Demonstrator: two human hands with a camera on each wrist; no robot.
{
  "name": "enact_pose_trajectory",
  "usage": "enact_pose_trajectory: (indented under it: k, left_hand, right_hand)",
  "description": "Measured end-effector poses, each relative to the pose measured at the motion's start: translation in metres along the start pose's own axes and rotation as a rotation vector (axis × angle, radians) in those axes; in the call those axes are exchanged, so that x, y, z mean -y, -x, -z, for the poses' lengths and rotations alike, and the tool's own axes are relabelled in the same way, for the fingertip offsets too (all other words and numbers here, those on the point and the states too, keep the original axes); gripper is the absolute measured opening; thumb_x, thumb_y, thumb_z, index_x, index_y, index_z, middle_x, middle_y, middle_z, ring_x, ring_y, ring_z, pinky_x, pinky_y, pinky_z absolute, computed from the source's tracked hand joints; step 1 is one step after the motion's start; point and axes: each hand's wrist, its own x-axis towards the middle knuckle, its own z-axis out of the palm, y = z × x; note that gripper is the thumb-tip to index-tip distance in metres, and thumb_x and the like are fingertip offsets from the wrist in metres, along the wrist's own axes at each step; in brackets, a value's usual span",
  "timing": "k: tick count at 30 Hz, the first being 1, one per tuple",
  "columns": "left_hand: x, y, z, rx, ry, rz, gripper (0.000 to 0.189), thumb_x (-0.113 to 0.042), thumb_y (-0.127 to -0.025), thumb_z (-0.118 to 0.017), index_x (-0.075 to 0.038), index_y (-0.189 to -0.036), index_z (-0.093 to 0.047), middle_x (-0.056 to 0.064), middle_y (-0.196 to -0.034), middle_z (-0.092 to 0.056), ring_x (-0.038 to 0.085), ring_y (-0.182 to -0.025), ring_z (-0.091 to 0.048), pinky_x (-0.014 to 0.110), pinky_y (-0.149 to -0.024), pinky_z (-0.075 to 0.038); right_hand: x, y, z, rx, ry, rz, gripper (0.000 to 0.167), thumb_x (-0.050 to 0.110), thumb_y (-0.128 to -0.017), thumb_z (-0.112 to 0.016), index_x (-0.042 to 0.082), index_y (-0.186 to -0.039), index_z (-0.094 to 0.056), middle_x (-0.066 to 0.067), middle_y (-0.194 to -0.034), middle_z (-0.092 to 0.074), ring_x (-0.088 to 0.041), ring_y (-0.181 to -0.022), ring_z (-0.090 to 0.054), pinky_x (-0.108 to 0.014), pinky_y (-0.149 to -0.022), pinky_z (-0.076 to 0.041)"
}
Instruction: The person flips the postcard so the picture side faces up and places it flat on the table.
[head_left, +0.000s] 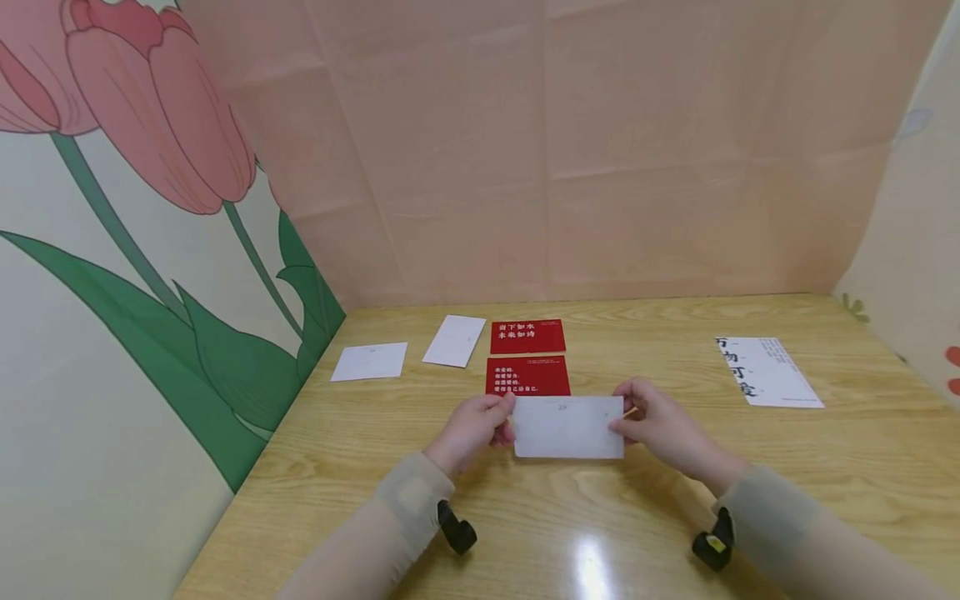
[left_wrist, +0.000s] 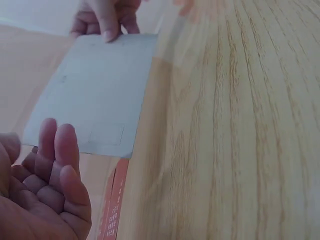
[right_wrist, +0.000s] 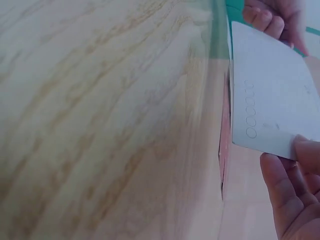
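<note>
Both hands hold a white postcard (head_left: pixel 567 429) above the table, its blank side facing up toward me. My left hand (head_left: pixel 476 429) pinches its left edge, the thumb near the upper corner. On the right edge, my right hand (head_left: pixel 667 433) grips between thumb and fingers. Faint postcode ovals line one edge of the postcard (right_wrist: pixel 270 85) in the right wrist view; a faint stamp box shows in the left wrist view. Just beyond lies a red card (head_left: pixel 551 375) with white characters, its lower edge partly hidden. Another red card (head_left: pixel 543 342) is behind it.
Left of the red cards lie two white cards, one slanted (head_left: pixel 453 342) and one farther left (head_left: pixel 370 362). At the right is a white card (head_left: pixel 780 371) with large black characters. The wooden table (head_left: pixel 337 517) ends at a pink backdrop (head_left: pixel 465 167).
</note>
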Motion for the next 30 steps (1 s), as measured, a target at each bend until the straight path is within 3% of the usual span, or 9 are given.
enact_pose_trajectory:
  k: [4,8,16,25,30]
  left_hand:
    - [0.0,0.0,0.0,0.038,0.084,0.036,0.054,-0.057,-0.096,-0.043,-0.005,-0.099,-0.058,0.01,-0.083,-0.07,0.022,-0.074,-0.068,0.033,-0.072,-0.054]
    - [0.0,-0.002,-0.002,0.052,0.148,0.068,0.059,-0.062,-0.094,-0.042,-0.004,-0.099,-0.056,0.012,-0.089,-0.072,0.023,-0.076,-0.069,0.031,-0.071,-0.054]
    - [0.003,-0.002,-0.004,0.047,0.179,0.029,0.061,-0.052,-0.095,-0.05,0.005,-0.107,-0.065,0.012,-0.09,-0.07,0.019,-0.074,-0.067,0.029,-0.069,-0.052]
    - [0.005,-0.004,-0.008,0.026,0.177,0.02,0.033,-0.025,-0.094,-0.064,0.006,-0.101,-0.068,0.014,-0.091,-0.071,0.016,-0.071,-0.066,0.037,-0.075,-0.055]
    - [0.003,-0.004,-0.01,-0.004,0.16,0.065,0.026,-0.022,-0.09,-0.068,0.001,-0.101,-0.07,0.01,-0.089,-0.071,0.016,-0.07,-0.065,0.036,-0.074,-0.055]
  right_hand:
    - [0.0,0.002,0.001,-0.015,0.049,0.018,0.03,0.014,-0.09,-0.068,0.006,-0.113,-0.05,-0.011,-0.105,-0.054,-0.027,-0.096,-0.055,-0.037,-0.078,-0.054]
    - [0.0,0.003,0.001,-0.038,0.128,0.052,0.021,0.016,-0.091,-0.068,0.01,-0.106,-0.054,-0.008,-0.101,-0.058,-0.025,-0.091,-0.054,-0.035,-0.075,-0.05]
    - [-0.002,0.004,-0.005,-0.105,0.246,0.191,0.011,0.006,-0.088,-0.068,0.015,-0.09,-0.063,0.002,-0.092,-0.063,-0.019,-0.087,-0.056,-0.033,-0.073,-0.05]
    - [-0.005,0.005,-0.008,-0.143,0.289,0.257,0.022,-0.005,-0.085,-0.068,0.017,-0.084,-0.067,0.002,-0.094,-0.068,-0.019,-0.092,-0.063,-0.034,-0.076,-0.054]
    - [-0.004,0.005,-0.009,-0.151,0.293,0.266,0.029,-0.011,-0.083,-0.066,0.019,-0.082,-0.065,0.0,-0.098,-0.068,-0.023,-0.095,-0.062,-0.04,-0.078,-0.053]
